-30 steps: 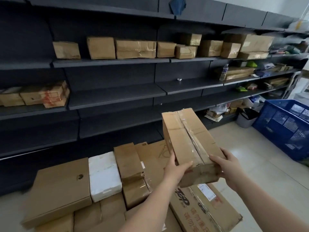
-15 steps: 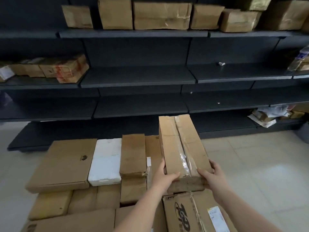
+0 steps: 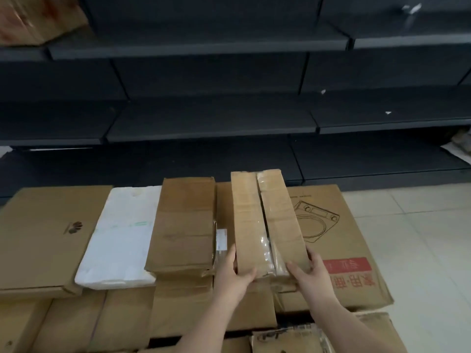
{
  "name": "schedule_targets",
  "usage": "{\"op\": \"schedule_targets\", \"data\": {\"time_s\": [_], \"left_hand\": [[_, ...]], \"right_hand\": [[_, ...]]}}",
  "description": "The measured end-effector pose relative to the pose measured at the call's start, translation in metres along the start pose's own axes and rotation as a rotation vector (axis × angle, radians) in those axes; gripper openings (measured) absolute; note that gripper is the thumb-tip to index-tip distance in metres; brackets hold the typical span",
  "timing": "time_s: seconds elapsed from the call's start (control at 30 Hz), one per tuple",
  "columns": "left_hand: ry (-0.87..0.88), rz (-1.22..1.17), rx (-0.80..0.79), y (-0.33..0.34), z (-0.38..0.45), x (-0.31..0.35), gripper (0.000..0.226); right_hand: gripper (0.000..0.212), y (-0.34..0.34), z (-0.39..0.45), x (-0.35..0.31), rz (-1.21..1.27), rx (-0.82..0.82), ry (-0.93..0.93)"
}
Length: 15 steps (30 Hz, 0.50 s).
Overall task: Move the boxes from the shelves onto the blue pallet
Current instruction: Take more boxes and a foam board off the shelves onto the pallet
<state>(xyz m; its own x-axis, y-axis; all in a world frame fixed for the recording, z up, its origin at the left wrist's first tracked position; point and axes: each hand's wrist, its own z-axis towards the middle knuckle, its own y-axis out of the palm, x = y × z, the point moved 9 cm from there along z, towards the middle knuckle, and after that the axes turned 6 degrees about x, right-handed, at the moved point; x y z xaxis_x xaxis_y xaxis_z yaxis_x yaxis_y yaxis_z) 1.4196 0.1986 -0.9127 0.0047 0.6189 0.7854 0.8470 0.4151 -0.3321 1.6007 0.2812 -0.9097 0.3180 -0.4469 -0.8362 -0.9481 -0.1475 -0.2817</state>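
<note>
Cardboard box (image 3: 267, 222) between left grip (image 3: 235, 273) and right grip (image 3: 309, 272)

Both hands (image 3: 272, 273) grip taped box (image 3: 267, 220) atop stack.

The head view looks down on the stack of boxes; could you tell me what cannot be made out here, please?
- Blue pallet: not seen, hidden under the stacked boxes.
- Underside of the taped box: hidden by the box itself, so contact with the large printed carton is uncertain.
- Left hand and right hand: fingers partly behind the box.
- Box at top left: cut off, blurred.
</note>
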Motion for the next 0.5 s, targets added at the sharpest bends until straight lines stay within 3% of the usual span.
{"op": "schedule_targets", "data": {"time_s": [0.17,0.3,0.5], "left_hand": [[0.069,-0.004,0.048,-0.002,0.065,-0.022,0.072],[0.062,0.136,0.098,-0.008,0.098,-0.053,0.064],[0.022,0.155,0.074,-0.013,0.092,-0.081,0.061]], "right_hand": [[0.061,0.046,0.052,0.015,-0.063,-0.034,-0.055],[0.065,0.085,0.078,0.031,-0.335,-0.157,-0.075],[0.075,0.099,0.089,0.038,-0.498,-0.178,-0.06]]}}
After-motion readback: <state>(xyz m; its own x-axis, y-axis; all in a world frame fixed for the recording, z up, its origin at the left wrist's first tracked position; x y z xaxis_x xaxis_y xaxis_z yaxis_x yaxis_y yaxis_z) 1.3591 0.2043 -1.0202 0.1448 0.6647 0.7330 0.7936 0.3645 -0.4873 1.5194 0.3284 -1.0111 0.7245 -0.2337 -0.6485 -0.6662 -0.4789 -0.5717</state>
